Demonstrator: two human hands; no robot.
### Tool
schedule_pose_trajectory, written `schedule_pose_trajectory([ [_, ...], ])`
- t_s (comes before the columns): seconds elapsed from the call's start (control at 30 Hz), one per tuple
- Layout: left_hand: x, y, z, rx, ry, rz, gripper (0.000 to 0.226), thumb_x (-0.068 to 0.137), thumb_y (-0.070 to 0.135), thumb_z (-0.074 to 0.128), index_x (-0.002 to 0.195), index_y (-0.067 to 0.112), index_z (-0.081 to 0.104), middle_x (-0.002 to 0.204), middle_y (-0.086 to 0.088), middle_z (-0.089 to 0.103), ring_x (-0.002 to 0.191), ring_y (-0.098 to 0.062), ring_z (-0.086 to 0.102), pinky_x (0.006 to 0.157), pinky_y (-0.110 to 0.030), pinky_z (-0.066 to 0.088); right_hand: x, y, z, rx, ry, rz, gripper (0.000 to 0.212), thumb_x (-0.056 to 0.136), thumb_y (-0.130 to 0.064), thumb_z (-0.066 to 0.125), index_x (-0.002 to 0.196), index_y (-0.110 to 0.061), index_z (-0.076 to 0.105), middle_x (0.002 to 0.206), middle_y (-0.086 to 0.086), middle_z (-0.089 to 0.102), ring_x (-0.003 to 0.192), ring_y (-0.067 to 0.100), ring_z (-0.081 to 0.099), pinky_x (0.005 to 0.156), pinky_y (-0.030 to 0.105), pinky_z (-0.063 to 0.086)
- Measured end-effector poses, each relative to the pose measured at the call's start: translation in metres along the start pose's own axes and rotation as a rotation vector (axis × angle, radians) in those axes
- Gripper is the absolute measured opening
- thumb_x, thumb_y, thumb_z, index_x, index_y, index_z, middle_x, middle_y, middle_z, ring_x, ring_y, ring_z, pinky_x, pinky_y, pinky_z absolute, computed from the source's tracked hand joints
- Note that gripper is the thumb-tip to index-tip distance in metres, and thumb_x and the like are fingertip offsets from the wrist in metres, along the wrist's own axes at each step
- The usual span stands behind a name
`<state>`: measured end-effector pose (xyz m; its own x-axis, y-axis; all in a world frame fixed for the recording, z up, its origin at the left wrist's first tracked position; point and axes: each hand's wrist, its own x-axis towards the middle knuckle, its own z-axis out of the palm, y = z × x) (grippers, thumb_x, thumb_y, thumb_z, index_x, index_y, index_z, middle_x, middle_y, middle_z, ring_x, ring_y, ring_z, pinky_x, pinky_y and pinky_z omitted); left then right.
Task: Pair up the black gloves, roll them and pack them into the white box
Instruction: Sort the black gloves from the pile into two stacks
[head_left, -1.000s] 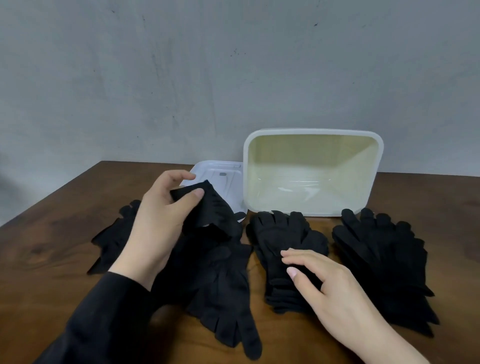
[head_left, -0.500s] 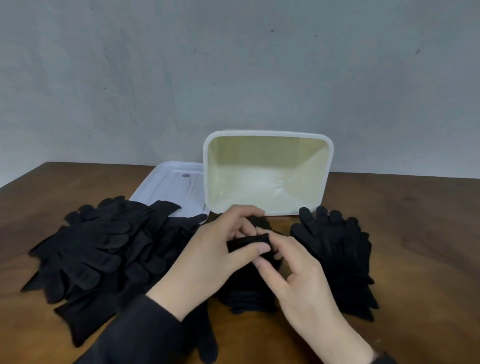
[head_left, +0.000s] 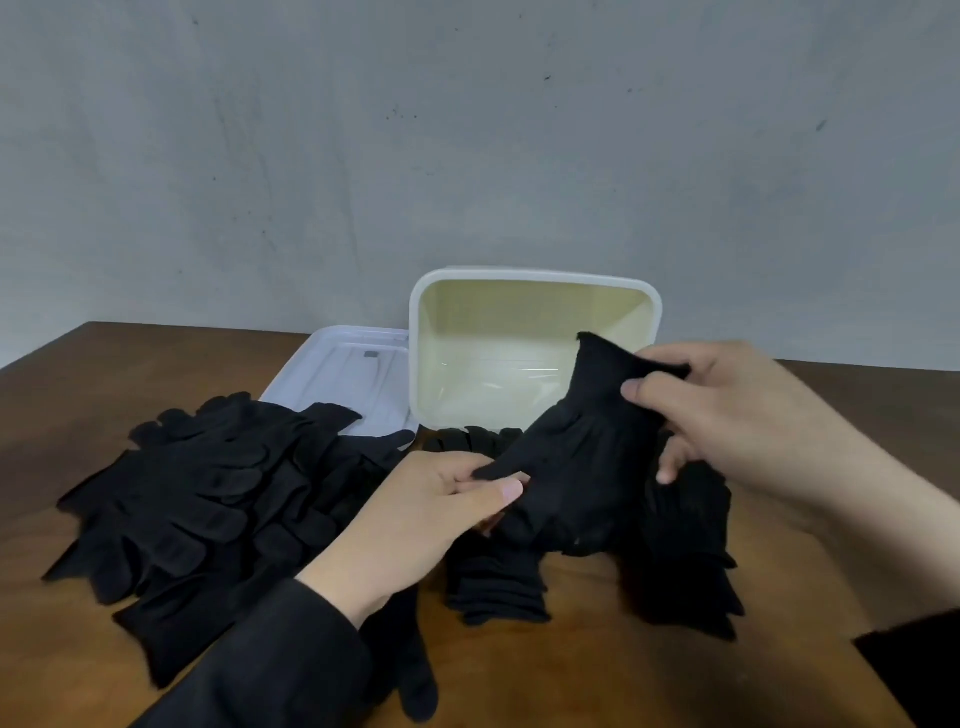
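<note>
Wooden table (head_left: 857, 467), grey wall behind. One glove (head_left: 582, 457) is held up before the box (head_left: 415, 364): cuff gripped by right hand (head_left: 727, 410), fingertip pinched by left hand (head_left: 415, 525). Glove piles (head_left: 208, 499) are spread below.

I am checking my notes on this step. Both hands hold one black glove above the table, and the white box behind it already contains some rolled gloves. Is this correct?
Not quite. The left hand and right hand do hold one black glove above the table, but the white box behind it is empty: the head view shows only its bare pale inside.
</note>
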<state>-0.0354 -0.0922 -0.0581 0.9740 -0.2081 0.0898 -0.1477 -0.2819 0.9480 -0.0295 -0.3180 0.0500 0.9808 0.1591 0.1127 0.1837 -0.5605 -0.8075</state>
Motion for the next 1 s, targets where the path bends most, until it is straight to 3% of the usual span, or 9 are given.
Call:
schedule_pose_trajectory([
  [0.13,0.000,-0.005,0.001,0.200,0.194,0.124,0.021,0.093,0.041,0.061,0.112,0.043,0.069,0.097,0.024,0.072,0.099,0.005,0.064,0.090,-0.015,0.046,0.009,0.004,-0.028,-0.017,-0.046,0.072,0.022,0.094,-0.030,0.061,0.096,-0.011,0.073,0.102,0.029,0.065,0.063,0.029,0.071,0.078,0.038,0.052],
  [0.27,0.003,-0.017,0.004,0.600,-0.040,0.119,0.036,0.097,0.052,0.050,0.131,0.043,0.058,0.134,0.033,0.052,0.125,0.018,0.037,0.106,-0.006,0.023,0.026,0.012,-0.047,0.035,0.079,0.051,0.014,0.096,-0.011,0.059,0.095,-0.014,0.073,0.083,0.007,0.076,0.065,0.019,0.073,0.056,0.020,0.056],
  [0.33,0.005,-0.023,0.007,0.679,-0.145,0.119,0.039,0.098,0.052,0.048,0.136,0.042,0.054,0.147,0.031,0.039,0.131,0.019,0.021,0.106,-0.005,0.009,0.032,0.021,-0.053,0.037,0.185,0.005,0.017,0.098,-0.009,0.056,0.094,-0.016,0.070,0.063,-0.010,0.070,0.067,0.012,0.074,0.061,0.017,0.058],
  [0.47,0.006,-0.028,0.006,0.659,-0.133,0.097,0.039,0.098,0.054,0.046,0.136,0.044,0.053,0.149,0.030,0.037,0.138,0.011,0.025,0.109,-0.012,0.014,0.023,0.051,-0.049,0.006,0.332,-0.082,0.019,0.101,-0.016,0.055,0.095,-0.029,0.068,0.081,-0.012,0.074,0.084,0.006,0.074,0.072,0.023,0.059],
  [0.57,0.007,-0.031,0.005,0.663,-0.130,0.103,0.040,0.098,0.055,0.046,0.136,0.045,0.052,0.149,0.030,0.038,0.140,0.008,0.026,0.110,-0.013,0.016,-0.005,0.095,-0.021,-0.221,0.305,-0.141,0.023,0.098,-0.013,0.057,0.097,-0.034,0.066,0.079,-0.023,0.069,0.066,-0.004,0.063,0.057,0.011,0.043],
  [0.67,0.008,-0.033,0.005,0.671,-0.139,0.103,0.041,0.098,0.055,0.047,0.137,0.045,0.051,0.150,0.029,0.037,0.141,0.008,0.024,0.110,-0.013,0.014,-0.038,0.143,0.009,-0.226,0.083,-0.071,0.037,0.098,-0.006,0.057,0.104,-0.042,0.065,0.110,-0.045,0.060,0.111,-0.019,0.055,0.093,0.002,0.037],
  [0.73,0.009,-0.033,0.005,0.671,-0.140,0.100,0.041,0.097,0.055,0.047,0.137,0.045,0.051,0.150,0.030,0.036,0.141,0.009,0.023,0.111,-0.014,0.015,-0.049,0.162,0.016,-0.244,-0.025,-0.057,0.039,0.099,-0.005,0.054,0.109,-0.042,0.062,0.133,-0.044,0.048,0.137,-0.018,0.029,0.113,0.016,0.028],
  [0.9,0.009,-0.033,0.006,0.683,-0.146,0.103,0.041,0.097,0.055,0.047,0.136,0.045,0.052,0.150,0.030,0.036,0.141,0.010,0.022,0.112,-0.015,0.015,-0.052,0.162,0.010,-0.263,-0.088,-0.099,0.018,0.099,-0.033,0.054,0.114,-0.043,0.058,0.142,-0.042,0.040,0.140,-0.020,0.017,0.117,0.019,0.017],
  [1.0,0.009,-0.033,0.006,0.684,-0.156,0.111,0.040,0.098,0.053,0.047,0.136,0.042,0.053,0.151,0.029,0.035,0.140,0.014,0.019,0.112,-0.012,0.012,-0.049,0.161,0.006,-0.304,-0.061,-0.154,0.027,0.097,-0.051,0.042,0.111,-0.043,0.063,0.140,-0.038,0.046,0.140,-0.017,0.023,0.121,0.025,0.010],
])
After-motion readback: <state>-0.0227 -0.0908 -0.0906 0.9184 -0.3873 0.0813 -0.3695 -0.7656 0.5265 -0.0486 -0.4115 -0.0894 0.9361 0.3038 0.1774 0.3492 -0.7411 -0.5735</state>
